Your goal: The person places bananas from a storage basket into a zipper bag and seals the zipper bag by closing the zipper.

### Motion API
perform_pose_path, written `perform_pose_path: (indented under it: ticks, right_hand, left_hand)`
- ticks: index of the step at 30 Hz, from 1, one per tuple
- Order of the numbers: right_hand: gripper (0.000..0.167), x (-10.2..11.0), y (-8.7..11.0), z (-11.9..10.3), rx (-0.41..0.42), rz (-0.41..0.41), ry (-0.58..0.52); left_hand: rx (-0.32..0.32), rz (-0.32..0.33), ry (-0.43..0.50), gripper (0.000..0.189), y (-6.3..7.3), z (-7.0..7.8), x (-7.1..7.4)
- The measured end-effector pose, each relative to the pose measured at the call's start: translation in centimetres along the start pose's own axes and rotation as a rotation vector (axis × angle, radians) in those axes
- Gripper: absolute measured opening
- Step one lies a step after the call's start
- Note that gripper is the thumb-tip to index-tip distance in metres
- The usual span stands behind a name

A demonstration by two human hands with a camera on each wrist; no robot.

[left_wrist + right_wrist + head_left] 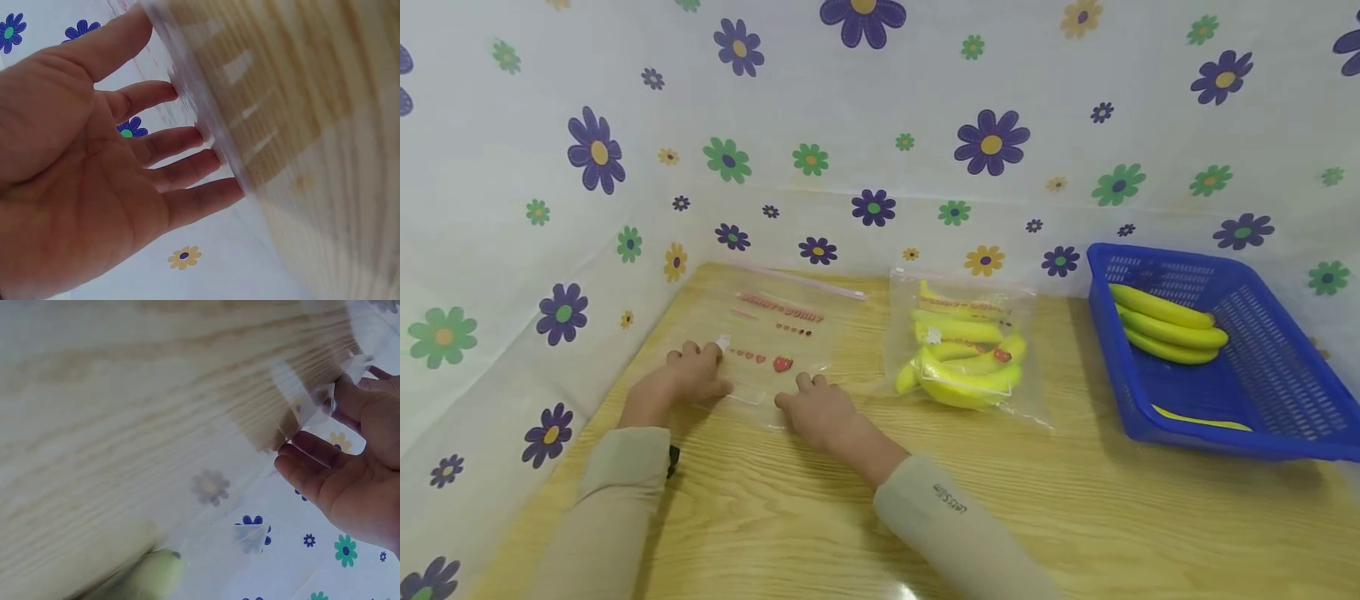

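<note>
A clear zip bag (775, 333) with red print, a strawberry and a pale pink zip lies flat on the table at the left. My left hand (681, 379) rests its fingertips on the bag's near left part. In the left wrist view that hand (106, 150) has its fingers spread, tips down against the plastic. Close to the bag's near right corner, my right hand (822, 412) touches the film with its fingertips. The right wrist view shows the right hand (356, 481) with loosely bent fingers beside wrinkled plastic.
A second zip bag (898, 317) with several bananas (970, 383) inside lies to the right. Farther right stands a blue plastic basket (1116, 367) holding more bananas (1172, 321). A flower-printed white sheet (925, 100) hangs behind and at the left of the wooden table (820, 533).
</note>
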State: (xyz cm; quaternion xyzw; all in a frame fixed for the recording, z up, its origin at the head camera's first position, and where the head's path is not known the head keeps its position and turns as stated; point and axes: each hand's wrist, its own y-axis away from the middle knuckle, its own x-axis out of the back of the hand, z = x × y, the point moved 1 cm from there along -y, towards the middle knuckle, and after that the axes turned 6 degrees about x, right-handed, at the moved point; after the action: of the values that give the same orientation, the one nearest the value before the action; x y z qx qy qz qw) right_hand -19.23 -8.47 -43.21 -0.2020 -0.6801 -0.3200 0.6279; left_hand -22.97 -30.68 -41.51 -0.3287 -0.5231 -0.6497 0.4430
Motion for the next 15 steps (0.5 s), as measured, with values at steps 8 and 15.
perform_pose_path:
  ticks: [8,15]
  right_hand:
    - [0.034,-0.5,0.6,0.7,-0.037,-0.046,0.012]
    - [0.039,-0.7,0.3,-0.1,-0.020,-0.031,0.024]
  left_hand:
    - [0.034,0.003,-0.007,0.057,-0.7,1.9,-0.4]
    - [0.145,-0.064,-0.024,0.085,-0.6,3.2,-0.9]
